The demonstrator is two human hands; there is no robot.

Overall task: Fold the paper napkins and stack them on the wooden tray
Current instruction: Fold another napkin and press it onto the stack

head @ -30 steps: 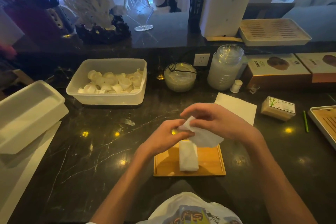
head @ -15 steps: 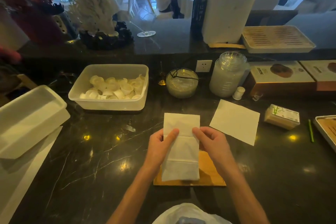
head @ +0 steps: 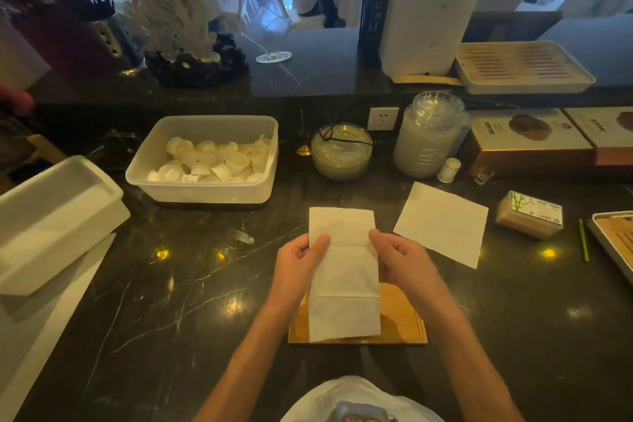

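Currently, hands: left hand and right hand pinch napkin edges above wooden tray
Risk: uneven pull may skew fold

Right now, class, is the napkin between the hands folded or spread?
Spread into a long strip: the napkin shows crease lines across it, pinched at both side edges.

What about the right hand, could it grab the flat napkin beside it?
Probably yes: the flat napkin lies close beside the right hand, nothing between them, but it must first release the held napkin.
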